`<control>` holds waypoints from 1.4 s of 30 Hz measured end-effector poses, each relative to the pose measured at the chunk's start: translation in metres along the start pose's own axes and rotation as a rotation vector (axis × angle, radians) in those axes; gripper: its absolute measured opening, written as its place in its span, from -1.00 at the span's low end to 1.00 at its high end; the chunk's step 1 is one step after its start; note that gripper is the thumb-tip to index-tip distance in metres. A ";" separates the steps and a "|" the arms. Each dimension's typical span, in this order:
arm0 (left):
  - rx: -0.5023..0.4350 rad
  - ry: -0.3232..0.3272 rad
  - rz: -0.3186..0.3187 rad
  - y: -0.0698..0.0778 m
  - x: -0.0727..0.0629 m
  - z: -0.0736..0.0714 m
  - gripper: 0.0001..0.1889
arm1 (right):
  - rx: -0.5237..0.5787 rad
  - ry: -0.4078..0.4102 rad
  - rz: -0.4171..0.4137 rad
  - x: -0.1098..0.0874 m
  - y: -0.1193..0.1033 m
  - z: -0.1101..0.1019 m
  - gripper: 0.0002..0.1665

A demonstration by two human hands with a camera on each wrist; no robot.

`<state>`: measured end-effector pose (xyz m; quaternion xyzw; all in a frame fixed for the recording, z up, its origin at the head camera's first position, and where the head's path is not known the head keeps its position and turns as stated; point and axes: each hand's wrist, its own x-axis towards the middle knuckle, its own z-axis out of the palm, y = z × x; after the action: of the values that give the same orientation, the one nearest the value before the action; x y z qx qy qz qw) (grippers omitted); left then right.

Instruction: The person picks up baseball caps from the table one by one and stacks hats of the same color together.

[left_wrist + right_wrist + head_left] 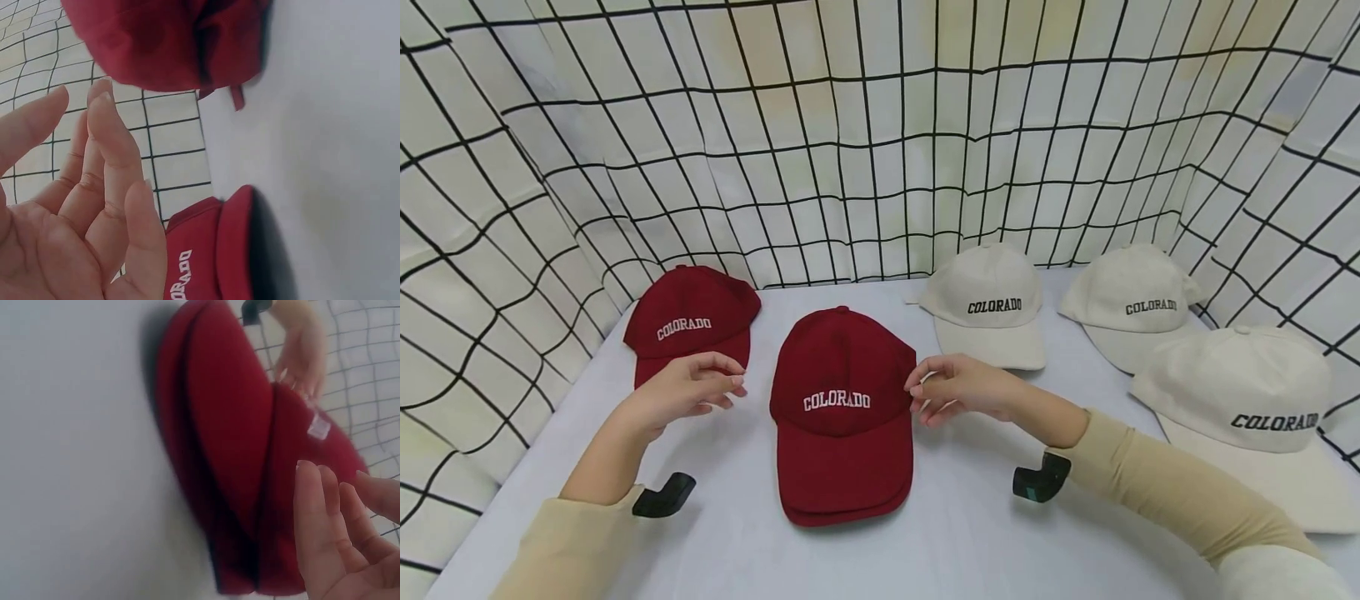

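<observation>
In the middle of the table, a red baseball cap (842, 400) with white COLORADO lettering sits over another red one; two brim edges show at the front and in the right wrist view (219, 419). My right hand (958, 387) is at the cap's right side, fingers loosely bent and gripping nothing; whether the fingertips touch the cloth I cannot tell. Left of the stack, my left hand (688, 392) hovers with relaxed fingers, holding nothing. Behind it lies a separate red cap (692, 312), its brim partly hidden by the hand.
Three cream caps with dark COLORADO lettering lie to the right: one at the back (988, 304), one farther right (1131, 304) and one at the right edge (1240, 400). A black wire grid (880, 150) backed with pale cloth encloses the white table (722, 542).
</observation>
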<state>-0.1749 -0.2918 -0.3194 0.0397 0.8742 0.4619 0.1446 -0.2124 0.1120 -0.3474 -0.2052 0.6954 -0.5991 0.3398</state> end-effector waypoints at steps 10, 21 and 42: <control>-0.024 0.122 0.064 0.006 -0.001 -0.022 -0.68 | 0.055 -0.057 -0.139 0.014 -0.026 0.023 -0.77; 0.113 0.193 0.078 -0.005 0.003 -0.038 -0.63 | 0.081 -0.072 -0.258 0.035 -0.046 0.057 -0.66; 0.007 0.410 0.040 -0.040 0.003 -0.069 -0.59 | 0.324 -0.024 -0.267 0.077 -0.054 0.151 -0.60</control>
<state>-0.1953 -0.3685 -0.3163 -0.0372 0.8860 0.4600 -0.0455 -0.1637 -0.0567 -0.3196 -0.2451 0.5526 -0.7403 0.2940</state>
